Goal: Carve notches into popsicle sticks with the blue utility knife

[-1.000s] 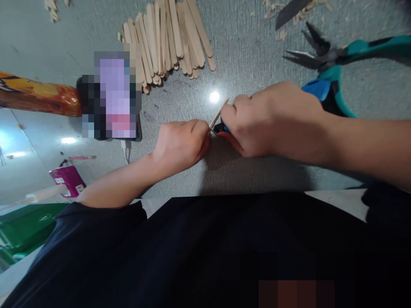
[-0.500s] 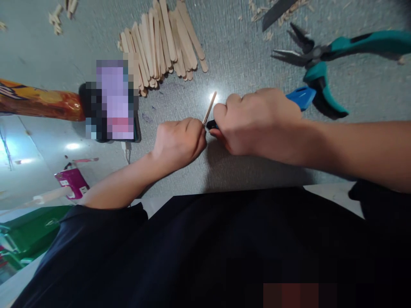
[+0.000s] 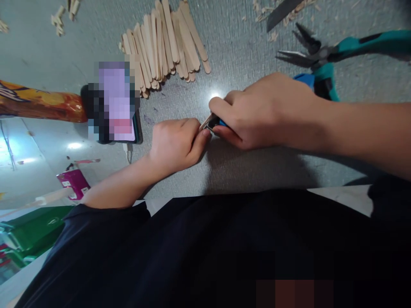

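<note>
Near the table's front edge, my left hand point(image 3: 175, 143) is closed around a thin wooden craft stick point(image 3: 205, 122), its thumb pointing toward my other hand. My right hand point(image 3: 266, 111) grips a blue-and-black utility knife point(image 3: 221, 122); the back end of its blue handle shows past the heel of the hand. The front of the knife meets the stick between my two hands, with my right index finger reaching over it. Fingers hide most of the stick and most of the handle. Beyond the hands lies a fanned pile of craft sticks point(image 3: 157, 51).
Teal-handled long-nose pliers point(image 3: 321, 55) lie open at the right, behind my right hand. A dark flat blade point(image 3: 279, 15) rests among wood shavings. On the left are a phone point(image 3: 117, 102) with a cable, an orange-brown wrapped bottle point(image 3: 41, 100) and a purple box point(image 3: 73, 184).
My right hand has shifted up and its index finger now covers the stick's far part, which stuck out before. My left thumb has extended toward the knife.
</note>
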### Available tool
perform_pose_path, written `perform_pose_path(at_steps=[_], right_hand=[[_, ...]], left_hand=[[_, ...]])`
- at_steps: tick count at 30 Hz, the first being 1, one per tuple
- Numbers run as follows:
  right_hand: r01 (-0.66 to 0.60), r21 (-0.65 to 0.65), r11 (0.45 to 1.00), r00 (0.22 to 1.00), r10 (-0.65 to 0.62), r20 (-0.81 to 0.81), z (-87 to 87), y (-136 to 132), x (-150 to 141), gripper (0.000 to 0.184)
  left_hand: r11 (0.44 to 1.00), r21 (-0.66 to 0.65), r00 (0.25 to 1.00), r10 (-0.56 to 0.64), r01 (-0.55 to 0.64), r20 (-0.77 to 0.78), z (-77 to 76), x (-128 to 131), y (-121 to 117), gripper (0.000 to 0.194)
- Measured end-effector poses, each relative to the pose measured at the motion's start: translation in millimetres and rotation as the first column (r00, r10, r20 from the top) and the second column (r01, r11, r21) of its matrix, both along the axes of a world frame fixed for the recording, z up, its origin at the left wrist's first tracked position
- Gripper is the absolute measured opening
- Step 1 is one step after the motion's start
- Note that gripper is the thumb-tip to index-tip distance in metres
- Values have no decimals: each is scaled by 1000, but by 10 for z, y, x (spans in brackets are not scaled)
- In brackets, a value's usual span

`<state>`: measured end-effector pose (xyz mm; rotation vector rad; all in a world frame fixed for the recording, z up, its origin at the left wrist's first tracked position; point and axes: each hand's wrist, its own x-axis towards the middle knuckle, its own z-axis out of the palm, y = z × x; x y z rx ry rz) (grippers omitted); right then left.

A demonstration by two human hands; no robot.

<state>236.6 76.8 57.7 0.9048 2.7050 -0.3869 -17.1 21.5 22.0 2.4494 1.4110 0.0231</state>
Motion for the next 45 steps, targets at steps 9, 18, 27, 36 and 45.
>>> perform_pose_path(at_steps=[9, 18, 27, 36, 45], right_hand=[[-29, 15, 999, 999, 28, 30, -52, 42, -10, 58], [-49, 49, 998, 994, 44, 101, -115, 54, -72, 63], [17, 47, 999, 998, -19, 58, -149, -25, -114, 67], [-1, 31, 1000, 997, -1, 77, -158, -36, -121, 64], [-44, 116, 992, 995, 33, 98, -159, -73, -125, 63]], left_hand=[[999, 16, 998, -51, 50, 36, 11, -35, 16, 63], [985, 151, 983, -108, 85, 149, -144, -72, 30, 70], [932, 344, 974, -173, 114, 147, -233, -32, 35, 62], [918, 382, 974, -172, 103, 149, -283, -14, -3, 62], [921, 375, 974, -171, 105, 147, -287, -14, -9, 61]])
